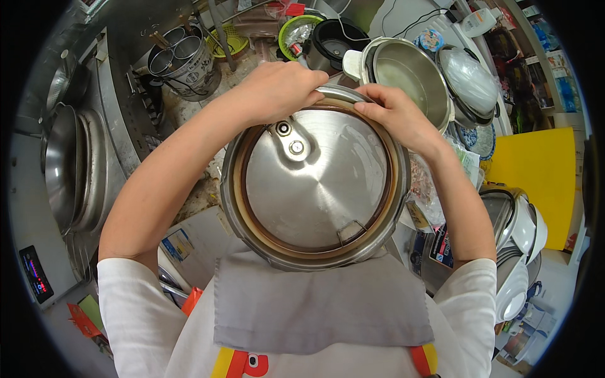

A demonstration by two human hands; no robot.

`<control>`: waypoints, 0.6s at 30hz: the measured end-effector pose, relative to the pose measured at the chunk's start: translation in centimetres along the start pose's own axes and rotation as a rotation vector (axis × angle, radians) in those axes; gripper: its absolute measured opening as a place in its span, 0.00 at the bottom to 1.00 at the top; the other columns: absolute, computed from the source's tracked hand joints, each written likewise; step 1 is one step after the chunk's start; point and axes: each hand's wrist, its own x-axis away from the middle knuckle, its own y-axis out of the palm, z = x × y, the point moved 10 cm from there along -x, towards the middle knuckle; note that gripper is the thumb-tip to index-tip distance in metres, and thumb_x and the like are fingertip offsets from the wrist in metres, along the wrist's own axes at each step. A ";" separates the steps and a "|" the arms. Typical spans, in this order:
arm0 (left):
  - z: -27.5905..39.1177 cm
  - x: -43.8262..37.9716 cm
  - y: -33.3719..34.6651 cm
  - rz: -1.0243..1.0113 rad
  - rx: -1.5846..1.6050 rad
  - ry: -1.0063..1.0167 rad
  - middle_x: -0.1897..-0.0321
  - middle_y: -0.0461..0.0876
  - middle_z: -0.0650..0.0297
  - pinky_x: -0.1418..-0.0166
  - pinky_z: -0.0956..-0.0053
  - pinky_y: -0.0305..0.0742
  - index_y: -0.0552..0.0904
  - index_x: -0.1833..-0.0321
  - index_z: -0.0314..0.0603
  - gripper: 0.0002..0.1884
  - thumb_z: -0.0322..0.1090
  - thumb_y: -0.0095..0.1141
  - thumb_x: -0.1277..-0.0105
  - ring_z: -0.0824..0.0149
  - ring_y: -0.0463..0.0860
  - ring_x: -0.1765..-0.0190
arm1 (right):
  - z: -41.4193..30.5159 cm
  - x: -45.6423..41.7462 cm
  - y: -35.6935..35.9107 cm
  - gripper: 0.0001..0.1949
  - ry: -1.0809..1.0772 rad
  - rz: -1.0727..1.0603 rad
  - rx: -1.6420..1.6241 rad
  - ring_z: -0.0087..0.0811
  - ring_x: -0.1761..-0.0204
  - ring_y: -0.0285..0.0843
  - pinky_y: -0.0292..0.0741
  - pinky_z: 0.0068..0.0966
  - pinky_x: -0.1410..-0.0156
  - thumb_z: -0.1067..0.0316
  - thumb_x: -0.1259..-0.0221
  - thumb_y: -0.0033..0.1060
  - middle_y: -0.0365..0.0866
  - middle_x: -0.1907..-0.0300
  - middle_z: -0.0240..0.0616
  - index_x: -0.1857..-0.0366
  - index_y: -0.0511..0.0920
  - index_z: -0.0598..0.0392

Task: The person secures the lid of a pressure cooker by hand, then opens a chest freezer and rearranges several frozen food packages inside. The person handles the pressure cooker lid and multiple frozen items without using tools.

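Note:
A round metal pressure-cooker lid [321, 189] is tilted up before my chest, its underside facing me. A brownish sealing ring [241, 198] runs round inside its rim, and a valve fitting [296, 147] sits at the upper left of the disc. My left hand [288, 90] grips the far rim, its thumb and fingers closed on the edge. To its right my right hand [392, 111] pinches the same rim near the ring. The fingertips beyond the rim are partly hidden. Behind my right hand stands an open pot [406, 71] with cloudy liquid inside.
A bucket [189, 71] holding metal cylinders stands at the upper left, beside green baskets [229, 40]. Woks [61, 165] rest on the left counter. A black-rimmed pot [333, 45] stands beyond the lid. White bowls [513, 283] and a yellow board [534, 184] are at the right.

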 end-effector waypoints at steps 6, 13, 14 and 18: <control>-0.4 0.0 0.1 -0.052 0.071 0.018 0.72 0.81 0.48 0.58 0.53 0.72 0.77 0.57 0.40 0.09 0.36 0.52 0.34 0.46 0.81 0.62 | 1.8 2.2 -0.4 0.16 -0.003 0.031 -0.039 0.29 0.57 0.77 0.72 0.27 0.48 0.74 0.39 0.47 0.81 0.61 0.42 0.48 0.74 0.63; -1.2 0.2 1.7 -0.143 0.120 -0.071 0.63 0.83 0.48 0.52 0.53 0.74 0.78 0.54 0.38 0.11 0.37 0.51 0.32 0.46 0.81 0.54 | 1.8 1.9 0.1 0.17 -0.035 0.082 0.102 0.38 0.55 0.80 0.73 0.30 0.46 0.74 0.37 0.48 0.82 0.58 0.50 0.43 0.72 0.61; -1.2 0.4 1.4 -0.134 0.098 -0.095 0.63 0.83 0.48 0.52 0.53 0.74 0.78 0.53 0.38 0.11 0.37 0.51 0.32 0.46 0.81 0.55 | 2.9 2.3 0.3 0.18 0.106 0.031 -0.098 0.23 0.53 0.75 0.71 0.22 0.44 0.74 0.34 0.48 0.80 0.54 0.37 0.40 0.71 0.60; -1.0 0.4 0.8 -0.122 0.027 -0.112 0.63 0.83 0.47 0.52 0.52 0.75 0.78 0.53 0.38 0.12 0.38 0.52 0.32 0.46 0.82 0.55 | 3.1 4.1 -0.3 0.19 0.081 0.141 -0.105 0.26 0.53 0.77 0.71 0.23 0.44 0.75 0.38 0.49 0.82 0.54 0.41 0.41 0.72 0.63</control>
